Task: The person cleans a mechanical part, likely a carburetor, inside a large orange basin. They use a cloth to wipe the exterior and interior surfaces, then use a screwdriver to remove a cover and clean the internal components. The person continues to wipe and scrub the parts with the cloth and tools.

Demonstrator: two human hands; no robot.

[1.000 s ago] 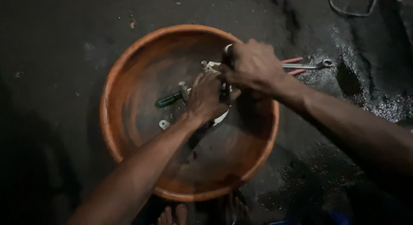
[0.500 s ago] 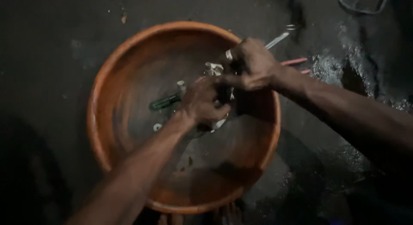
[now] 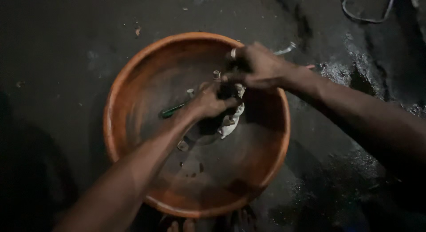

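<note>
A large orange-brown basin sits on a dark wet floor. Over its middle my left hand is closed around a small whitish metal part with short studs. My right hand grips a thin metal tool whose tip sticks out past the basin's far rim; the hand presses down on the same part. A green-handled tool lies in the basin just left of my left hand. Small loose pieces rest on the basin's bottom.
The floor around the basin is dark, greasy and wet, with shiny patches at the right. A loop of cable or wire lies at the top right. Toes show at the bottom edge below the basin.
The view has shifted, so the basin sits lower and more centred. My right hand has turned and the metal tool's tip now points up and right rather than sideways. My left hand stays on the part.
</note>
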